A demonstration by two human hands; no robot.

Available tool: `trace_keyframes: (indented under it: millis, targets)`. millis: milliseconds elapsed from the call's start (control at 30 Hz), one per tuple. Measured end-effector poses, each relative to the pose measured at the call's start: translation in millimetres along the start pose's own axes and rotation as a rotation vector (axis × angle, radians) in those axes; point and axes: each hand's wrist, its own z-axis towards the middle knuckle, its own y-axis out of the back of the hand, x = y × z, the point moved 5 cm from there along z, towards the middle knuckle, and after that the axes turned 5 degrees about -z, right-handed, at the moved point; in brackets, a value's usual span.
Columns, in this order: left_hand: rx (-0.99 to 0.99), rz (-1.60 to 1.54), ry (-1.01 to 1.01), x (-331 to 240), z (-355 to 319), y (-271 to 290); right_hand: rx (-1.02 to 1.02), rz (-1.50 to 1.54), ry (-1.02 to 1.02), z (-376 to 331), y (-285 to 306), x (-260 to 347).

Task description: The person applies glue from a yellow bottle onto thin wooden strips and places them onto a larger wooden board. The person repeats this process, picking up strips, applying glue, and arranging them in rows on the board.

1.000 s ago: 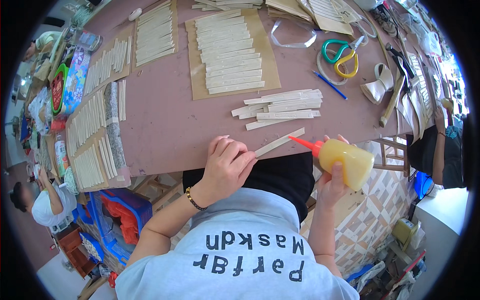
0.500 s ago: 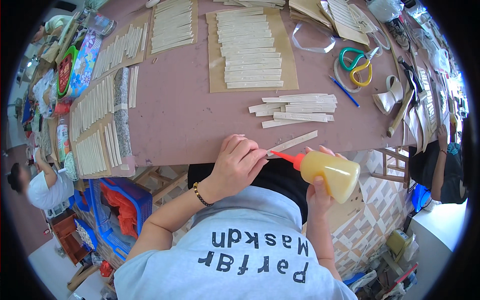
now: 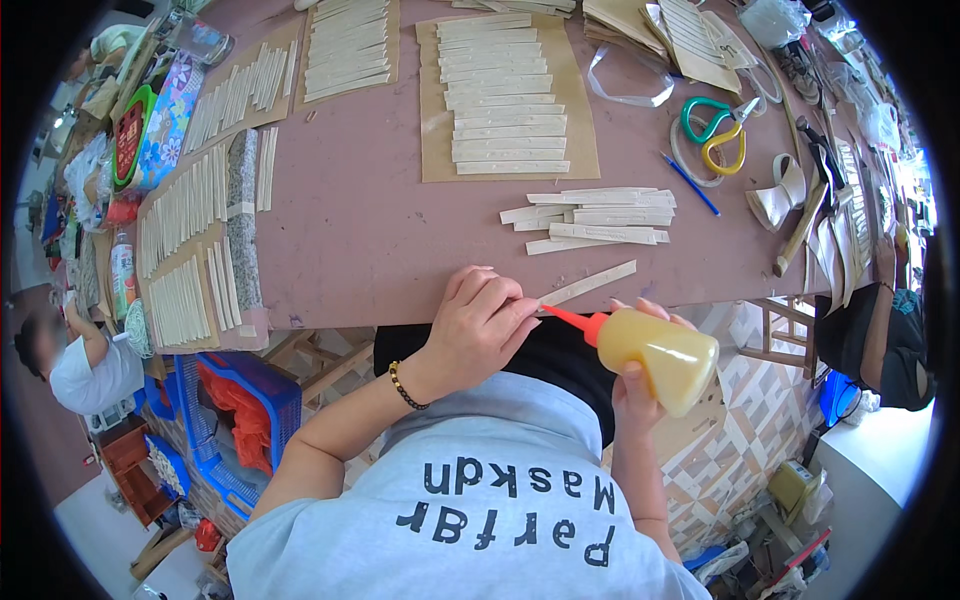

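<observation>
My left hand (image 3: 485, 322) is at the table's near edge, fingertips pinched on the near end of a pale flat strip (image 3: 598, 284). The strip slants away to the right over the tabletop. My right hand (image 3: 635, 398) is wrapped round a squeeze bottle (image 3: 662, 352) of yellowish liquid, tipped on its side. Its red nozzle (image 3: 568, 317) points left, its tip right by my left fingertips and the strip's end. Whether the tip touches the strip I cannot tell. Just beyond lies a loose pile of similar strips (image 3: 600, 216).
Beyond the pile, a brown board (image 3: 585, 140) carries a row of strips; more strip-covered boards lie at left. Scissors (image 3: 718, 135), a blue pen (image 3: 690, 184), a ribbon roll (image 3: 776, 195) and a hammer (image 3: 803, 215) lie at right. Other people sit at both sides.
The bottle has shifted slightly left, its nozzle tip closer to my left fingertips. My left hand keeps its pinch on the strip. At far right, another person's arm has moved.
</observation>
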Motion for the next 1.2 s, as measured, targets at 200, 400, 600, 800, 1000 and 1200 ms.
trace_keyframes:
  millis: [200, 400, 600, 800, 1000, 1200]
  targets:
    - [0.008, -0.001, -0.009, -1, 1, 0, -0.091, -0.053, 0.057, 8, 16, 4]
    - [-0.002, 0.015, -0.006, -3, 2, -1, -0.161, -0.083, 0.086, 14, 24, 8]
    - [0.008, 0.034, -0.018, -2, 0, -3, -0.105, -0.107, 0.135, 15, 21, 7]
    - [0.007, 0.031, -0.048, -4, -1, -6, -0.201, -0.113, 0.176, 33, 36, 8]
    - [0.012, 0.046, -0.060, -6, -1, -6, -0.193, -0.081, 0.169, 33, 40, 3]
    - [0.018, 0.046, -0.062, -7, 0, -6, -0.244, -0.057, 0.156, 37, 43, 4]
